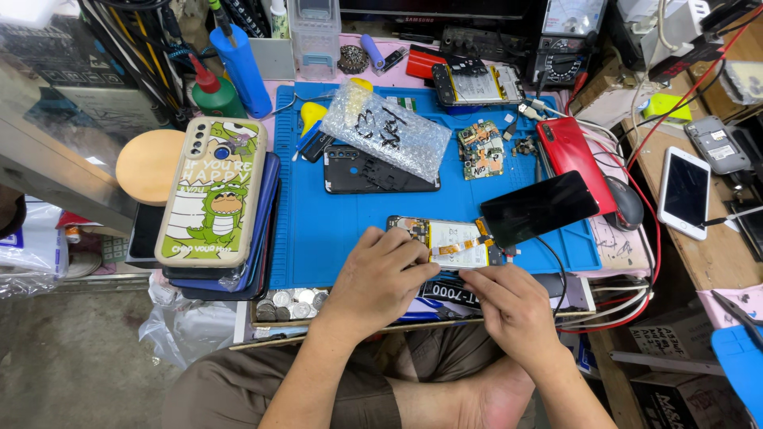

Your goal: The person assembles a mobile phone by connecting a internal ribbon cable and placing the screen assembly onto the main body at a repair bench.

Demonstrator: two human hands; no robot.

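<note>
Left hand is laid over the left end of the opened phone, fingers curled together and pressed onto its frame, nothing pinched. Right hand is set just below the phone's right end, fingers bunched, tips touching the lower edge near the orange flex cable; whether anything is pinched cannot be told. The phone is laid on the blue mat, long axis running left-right, directly ahead of both hands, 1 end under each. Left hand is nearer the body; right is nearer the detached black screen, which is tilted up just beyond the right end.
</note>
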